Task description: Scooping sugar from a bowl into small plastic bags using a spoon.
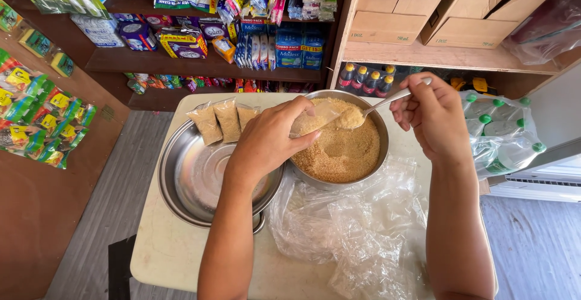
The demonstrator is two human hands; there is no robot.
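Observation:
My left hand (pixel 269 139) holds a small clear plastic bag (pixel 315 117) open over a steel bowl (pixel 381 154) of brown sugar (pixel 342 151). My right hand (pixel 433 115) grips a metal spoon (pixel 390 99), whose heaped bowl of sugar rests at the bag's mouth. Three filled small bags (pixel 224 120) lie at the far edge of a wide steel basin (pixel 187 179) to the left, under my left forearm.
Both vessels sit on a cream table (pixel 163 245). Crumpled clear plastic bags (pixel 357 227) lie in front of the bowl. A pack of green-capped bottles (pixel 502 133) stands at the right. Shelves of packaged goods and cardboard boxes (pixel 423 9) line the back.

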